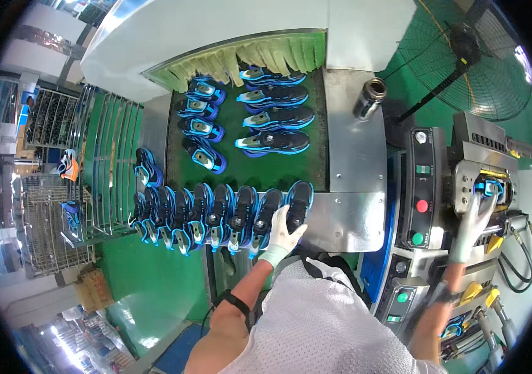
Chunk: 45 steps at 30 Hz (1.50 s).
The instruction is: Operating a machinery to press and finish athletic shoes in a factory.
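Observation:
My left hand (pixel 286 232), in a white glove, grips the near end of a black shoe with blue edging (pixel 300 198). That shoe is the rightmost in a row of similar shoes (pixel 221 212) along the conveyor's front edge. Far to the right, my gloved right hand (pixel 475 224) reaches into a press machine (pixel 465 177). Its fingers are closed around the near end of a blue and black shoe (pixel 489 187) seated there. The glove and the machine partly hide that shoe.
More shoes stand in two columns on the green conveyor belt (pixel 222 171), under a fringed curtain (pixel 241 59). A metal can (pixel 371 100) sits on the steel side plate (pixel 356 153). A button panel (pixel 420 187) adjoins the press. A fan (pixel 465 68) and a wire rack (pixel 110 162) flank the area.

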Motion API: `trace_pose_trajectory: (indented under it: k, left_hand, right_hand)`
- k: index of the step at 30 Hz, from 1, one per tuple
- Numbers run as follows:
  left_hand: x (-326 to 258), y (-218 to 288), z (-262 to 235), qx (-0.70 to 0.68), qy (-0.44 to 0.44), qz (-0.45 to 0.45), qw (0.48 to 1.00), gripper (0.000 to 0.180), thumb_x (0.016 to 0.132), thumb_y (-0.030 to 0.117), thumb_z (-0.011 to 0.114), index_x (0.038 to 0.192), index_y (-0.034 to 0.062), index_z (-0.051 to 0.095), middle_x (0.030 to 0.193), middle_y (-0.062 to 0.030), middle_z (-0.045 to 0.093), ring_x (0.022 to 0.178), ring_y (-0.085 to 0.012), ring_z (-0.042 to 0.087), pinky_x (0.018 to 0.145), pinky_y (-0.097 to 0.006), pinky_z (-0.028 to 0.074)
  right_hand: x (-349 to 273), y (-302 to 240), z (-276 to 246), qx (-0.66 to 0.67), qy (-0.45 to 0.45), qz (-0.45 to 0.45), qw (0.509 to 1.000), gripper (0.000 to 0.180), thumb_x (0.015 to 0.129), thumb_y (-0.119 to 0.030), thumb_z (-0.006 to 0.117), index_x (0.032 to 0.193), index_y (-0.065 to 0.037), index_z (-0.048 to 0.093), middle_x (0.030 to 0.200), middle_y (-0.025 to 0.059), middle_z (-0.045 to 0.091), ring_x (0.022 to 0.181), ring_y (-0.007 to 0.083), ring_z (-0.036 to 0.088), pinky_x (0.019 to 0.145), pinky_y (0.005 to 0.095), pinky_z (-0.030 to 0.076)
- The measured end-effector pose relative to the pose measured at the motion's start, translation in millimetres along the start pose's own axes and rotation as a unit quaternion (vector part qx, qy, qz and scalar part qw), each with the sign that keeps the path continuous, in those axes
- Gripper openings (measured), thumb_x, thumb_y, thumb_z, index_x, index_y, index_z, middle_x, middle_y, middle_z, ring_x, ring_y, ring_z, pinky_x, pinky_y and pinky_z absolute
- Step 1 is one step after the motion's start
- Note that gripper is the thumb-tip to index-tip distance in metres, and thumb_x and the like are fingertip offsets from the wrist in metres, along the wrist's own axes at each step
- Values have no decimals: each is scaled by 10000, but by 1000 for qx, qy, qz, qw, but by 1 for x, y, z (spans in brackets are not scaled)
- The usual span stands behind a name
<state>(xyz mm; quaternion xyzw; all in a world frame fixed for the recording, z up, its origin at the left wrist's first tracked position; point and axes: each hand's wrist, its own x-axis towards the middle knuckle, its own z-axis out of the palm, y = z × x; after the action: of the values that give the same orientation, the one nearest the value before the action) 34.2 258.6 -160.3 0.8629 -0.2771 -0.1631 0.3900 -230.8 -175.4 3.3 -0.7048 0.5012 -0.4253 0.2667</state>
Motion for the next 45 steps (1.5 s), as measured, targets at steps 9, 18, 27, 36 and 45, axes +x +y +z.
trace_pose_trajectory:
  k: [9,18,27,36,45]
  left_hand:
    - [191,-141,-171,182,199,40,962,713,841,294,755,1393,-35,446,1364,-271,488,1262,-434,464,1097,-494,360]
    - [302,-272,-233,41,124,-24,991,213,961,290,623,995,81,651,935,-136,666,892,-345,667,812,-391,519]
    - [279,-166,-260,-85,-20,-176,981,368,1049,292,425,959,10,643,861,-148,693,695,-272,637,621,-391,490]
    - [178,97,-104,-102,-223,318,916,235,1000,115,451,904,20,643,856,-116,628,651,-255,591,636,-356,469]
    - [-72,347,18,-244,-528,598,551,284,934,39,551,1204,9,633,1088,-145,654,935,-243,668,810,-325,525]
  right_hand:
    - [-171,93,26,-576,-217,-15,788,1041,756,-339,793,1519,93,232,1575,332,221,1486,472,175,1204,574,163]
    - [-250,-29,108,-348,-305,58,885,752,848,-110,704,1498,0,345,1553,273,326,1455,399,313,1193,452,257]
    - [-277,-199,184,-68,-366,187,909,659,897,-12,618,1493,57,346,1553,235,362,1472,275,316,1204,383,250]
    - [-266,-268,92,14,-306,95,947,784,826,-301,781,1412,56,399,1370,290,497,1277,424,500,1082,452,414]
    - [-353,-142,-87,-30,79,290,953,487,781,-275,779,1070,56,570,1034,232,669,885,350,690,796,427,547]
